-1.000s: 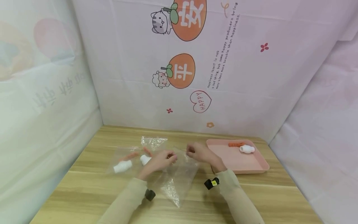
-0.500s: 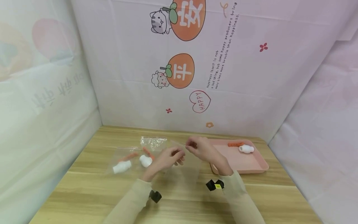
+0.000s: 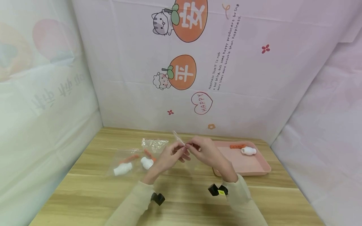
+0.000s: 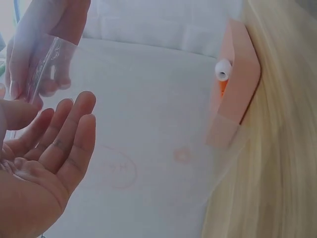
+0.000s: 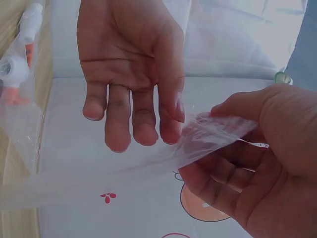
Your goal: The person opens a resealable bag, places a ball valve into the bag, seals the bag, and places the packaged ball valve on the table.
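A clear plastic zip bag (image 3: 178, 137) is held up in front of me between both hands. My left hand (image 3: 167, 157) pinches its top edge between thumb and forefinger, with the other fingers spread loosely in the left wrist view. Close beside it, my right hand (image 3: 207, 150) pinches the same edge; in the right wrist view its thumb lies over the crumpled top of the bag (image 5: 213, 141). The bag hangs down, and its lower part is too faint to make out in the head view. I see nothing inside it.
Left on the wooden table (image 3: 93, 194) lie two filled clear bags, each with a white knobbed piece (image 3: 123, 169) and an orange strip (image 3: 129, 158). A pink tray (image 3: 237, 161) at right holds another white piece (image 3: 249, 151) and orange strip (image 3: 237, 146). Cloth walls enclose the table.
The clear bag has been lifted from near the tabletop and turned upright. My hands have come together at its top edge, the left moving right and up.
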`<state>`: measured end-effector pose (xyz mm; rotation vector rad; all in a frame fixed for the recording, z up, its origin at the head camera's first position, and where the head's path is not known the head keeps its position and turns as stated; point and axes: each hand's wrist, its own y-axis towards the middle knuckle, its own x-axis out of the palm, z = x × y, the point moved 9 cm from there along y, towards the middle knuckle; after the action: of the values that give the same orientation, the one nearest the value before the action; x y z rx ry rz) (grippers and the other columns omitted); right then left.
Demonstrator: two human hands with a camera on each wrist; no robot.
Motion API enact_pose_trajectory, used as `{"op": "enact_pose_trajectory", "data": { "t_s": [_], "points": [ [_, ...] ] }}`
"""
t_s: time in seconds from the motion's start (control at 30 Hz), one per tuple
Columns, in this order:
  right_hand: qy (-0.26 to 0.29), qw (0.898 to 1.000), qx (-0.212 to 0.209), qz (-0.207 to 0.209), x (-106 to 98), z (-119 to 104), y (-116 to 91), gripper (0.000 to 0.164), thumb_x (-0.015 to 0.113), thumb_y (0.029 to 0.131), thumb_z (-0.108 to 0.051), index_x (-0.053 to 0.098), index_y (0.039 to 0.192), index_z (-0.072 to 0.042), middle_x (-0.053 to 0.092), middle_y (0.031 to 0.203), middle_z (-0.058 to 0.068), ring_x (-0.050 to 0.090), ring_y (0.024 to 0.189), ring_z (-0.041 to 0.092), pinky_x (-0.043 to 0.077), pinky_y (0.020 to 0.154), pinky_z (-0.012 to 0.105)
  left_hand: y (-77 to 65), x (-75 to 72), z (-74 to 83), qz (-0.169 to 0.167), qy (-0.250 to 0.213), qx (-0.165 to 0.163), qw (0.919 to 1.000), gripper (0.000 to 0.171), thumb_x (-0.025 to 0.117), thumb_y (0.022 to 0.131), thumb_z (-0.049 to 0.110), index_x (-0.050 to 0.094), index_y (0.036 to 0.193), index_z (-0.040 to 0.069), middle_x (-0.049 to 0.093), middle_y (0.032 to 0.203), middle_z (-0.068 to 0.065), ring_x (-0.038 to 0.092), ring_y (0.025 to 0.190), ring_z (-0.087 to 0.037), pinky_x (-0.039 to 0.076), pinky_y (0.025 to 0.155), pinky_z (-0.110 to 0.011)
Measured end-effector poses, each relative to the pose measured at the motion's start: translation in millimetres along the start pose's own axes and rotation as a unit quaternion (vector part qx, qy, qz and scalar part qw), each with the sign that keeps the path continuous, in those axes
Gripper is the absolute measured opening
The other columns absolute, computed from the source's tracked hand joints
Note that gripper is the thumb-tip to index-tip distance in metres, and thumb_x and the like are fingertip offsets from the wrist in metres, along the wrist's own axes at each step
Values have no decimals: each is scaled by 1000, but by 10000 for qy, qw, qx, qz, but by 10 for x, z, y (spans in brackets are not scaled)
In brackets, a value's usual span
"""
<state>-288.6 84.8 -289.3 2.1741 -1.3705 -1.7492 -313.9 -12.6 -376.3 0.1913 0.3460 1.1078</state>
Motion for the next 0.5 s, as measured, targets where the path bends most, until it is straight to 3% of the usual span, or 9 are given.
{"op": "enact_pose_trajectory", "data": {
  "t_s": [0.17,0.3,0.5],
  "points": [
    [-6,9998,-121,134,-48,-44,-8,11,66,92,-5,73,101,-6,72,91,4,63,71,6,54,63,18,30,-24,125,29,-83,173,9998,32,46,105,29,57,120,3,66,113,-26,73,93,-23,60,78,-42],
    [40,9988,-298,388,-87,-76,-17,13,68,90,-3,73,102,-6,70,90,5,64,69,8,55,61,21,46,-30,197,-41,-314,183,9993,39,40,107,32,55,126,1,67,115,-26,72,96,-29,60,74,-41],
    [123,9966,-324,753,-120,-85,-23,11,70,89,-2,69,99,-6,71,87,8,65,69,9,55,61,21,48,-24,239,-44,-622,113,9980,45,38,107,37,55,129,1,67,116,-25,71,97,-34,57,74,-57]
  ]
}}
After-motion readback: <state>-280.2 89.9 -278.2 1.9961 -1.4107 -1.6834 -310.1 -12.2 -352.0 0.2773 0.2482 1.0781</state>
